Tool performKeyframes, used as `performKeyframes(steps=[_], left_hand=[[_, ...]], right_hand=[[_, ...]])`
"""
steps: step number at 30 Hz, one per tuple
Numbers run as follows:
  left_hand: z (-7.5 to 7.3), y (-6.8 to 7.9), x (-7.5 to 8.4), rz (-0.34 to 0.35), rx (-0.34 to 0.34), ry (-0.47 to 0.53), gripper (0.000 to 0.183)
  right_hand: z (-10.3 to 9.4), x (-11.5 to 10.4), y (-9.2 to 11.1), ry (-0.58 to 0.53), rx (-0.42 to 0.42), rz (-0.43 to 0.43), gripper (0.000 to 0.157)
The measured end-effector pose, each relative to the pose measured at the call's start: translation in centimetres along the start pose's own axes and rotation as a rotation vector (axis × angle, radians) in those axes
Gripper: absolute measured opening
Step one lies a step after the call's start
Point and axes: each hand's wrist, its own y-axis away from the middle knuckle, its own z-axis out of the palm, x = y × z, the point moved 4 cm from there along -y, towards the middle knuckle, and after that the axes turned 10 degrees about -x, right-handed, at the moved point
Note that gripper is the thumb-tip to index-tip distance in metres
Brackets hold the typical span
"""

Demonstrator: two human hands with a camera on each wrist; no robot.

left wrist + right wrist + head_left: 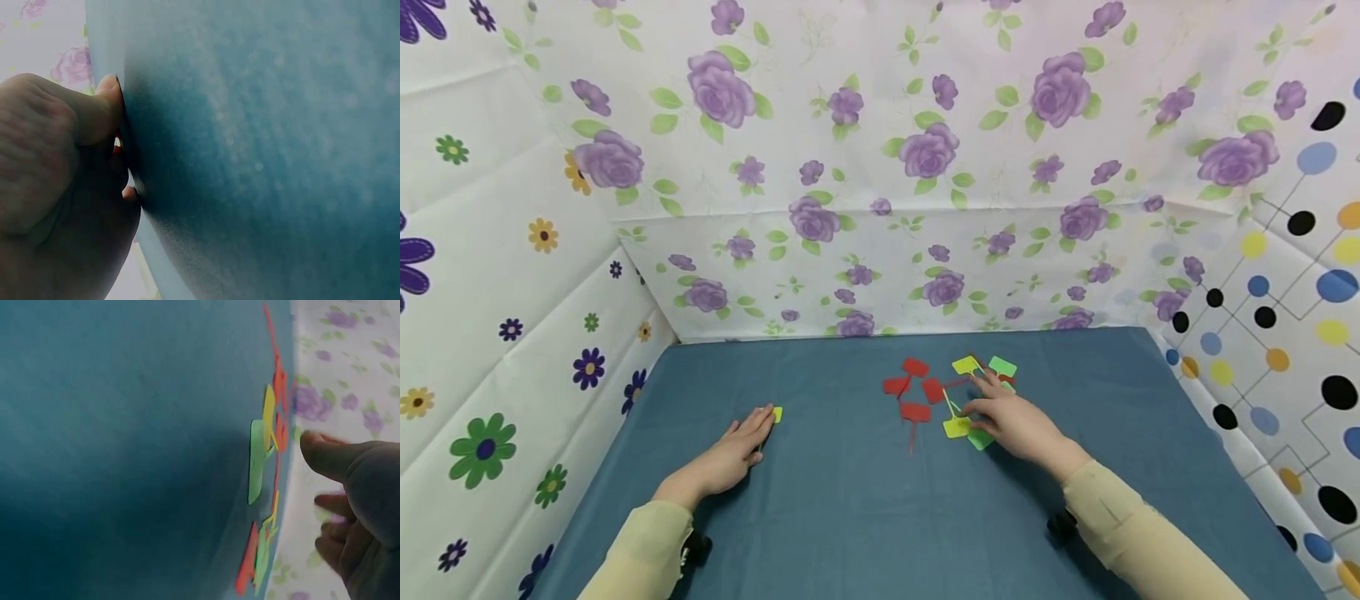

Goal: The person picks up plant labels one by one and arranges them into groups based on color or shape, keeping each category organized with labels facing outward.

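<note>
On the left of the table, my left hand point(724, 457) rests palm down with its fingers stretched out over a yellow plant label point(777, 414). Its head shows past the fingertips, while most of its stem is hidden. My right hand point(1026, 427) hovers over a loose group of plant labels, fingers slightly bent and thumb apart. Under and beside it lie a yellow label point(957, 428) and a green label point(980, 440). In the right wrist view, a gap separates the thumb and fingers from the green label point(256, 462) on the cloth.
Several red labels point(914, 412) lie left of the right hand. Farther back are another yellow label point(965, 365) and a green one point(1003, 366), partly overlapping red pieces. A blue cloth point(842, 517) covers the table, with a flowered curtain point(880, 167) behind and patterned sheets at both sides.
</note>
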Motion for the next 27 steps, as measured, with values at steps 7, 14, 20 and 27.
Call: performKeyframes(steps=[7,14,20,27], left_hand=[[0.3,0.0,-0.6,0.035,0.014,0.030,0.068],[0.7,-0.2,-1.3,0.047,0.002,0.064,0.070],[1.2,-0.7,-2.2,0.038,-0.007,0.013,0.072],[0.5,-0.4,-0.6,-0.007,-0.021,-0.035,0.068]], right_hand=[[0.2,-1.3,-3.1,0.209,-0.154,-0.239,0.037],[0.1,-1.9,-4.7,0.412,-0.187,-0.345,0.046],[0.1,-2.3,-5.0,0.511,-0.253,-0.367,0.047],[-0.1,-2.3,-5.3,0.499,-0.279,-0.351,0.043]])
